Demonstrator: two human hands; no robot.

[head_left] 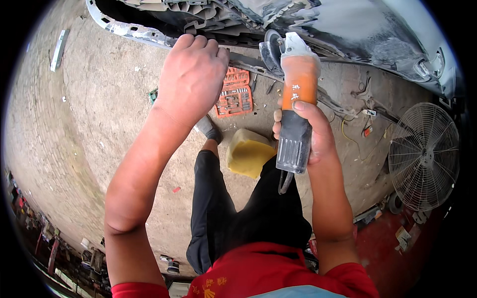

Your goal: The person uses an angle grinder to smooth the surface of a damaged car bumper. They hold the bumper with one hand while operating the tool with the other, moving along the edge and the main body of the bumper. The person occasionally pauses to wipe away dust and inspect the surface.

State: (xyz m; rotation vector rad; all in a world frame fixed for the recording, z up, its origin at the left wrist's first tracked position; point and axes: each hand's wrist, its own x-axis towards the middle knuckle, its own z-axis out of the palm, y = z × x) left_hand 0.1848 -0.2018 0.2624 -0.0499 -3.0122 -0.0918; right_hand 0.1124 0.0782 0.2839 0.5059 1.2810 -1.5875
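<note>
My right hand (pixel 320 130) is wrapped round the body of an orange and black angle grinder (pixel 299 82), thumb across its front. The grinder's head points away from me, and its guarded disc (pixel 271 52) sits close to the edge of a dusty grey car body panel (pixel 362 35). My left hand (pixel 195 74) is closed over the panel's metal lower edge (pixel 141 36), knuckles up; its fingertips are hidden. Scuffed, sanded patches and dark ragged plastic show on the bodywork. A cord (pixel 285 184) hangs from the grinder's rear end.
On the concrete floor lies an orange socket set case (pixel 234 97), open. A yellow foam block (pixel 248 154) is by my legs. A large round fan (pixel 425 155) stands at the right, with cables near it. Assorted clutter (pixel 92 260) lines the lower left.
</note>
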